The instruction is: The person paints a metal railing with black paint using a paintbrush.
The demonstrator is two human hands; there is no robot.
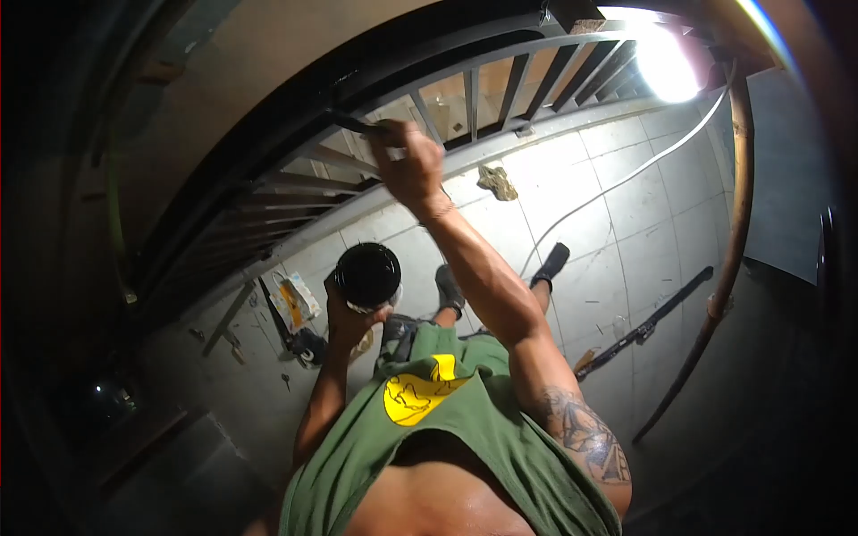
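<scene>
My left hand (pixel 345 318) is wrapped round a can of black paint (pixel 368 275), held upright in front of my waist with its dark opening facing me. Stretched out to the railing, my right hand (pixel 411 165) is closed on a paintbrush (pixel 356 123). The brush's tip meets the broad black top rail of the railing (pixel 295 121); its bristles are hard to make out against the dark surface. Slats (pixel 514 85) run below that rail, some dark and some catching the light.
A bright lamp (pixel 666 70) shines at the upper right, with a white cable (pixel 617 186) crossing the tiled floor (pixel 617 147). A wooden pole (pixel 740 179) stands at right. A crumpled rag-like lump (pixel 497 183), a dark bar (pixel 648 329) and scattered items (pixel 295 304) lie on the tiles.
</scene>
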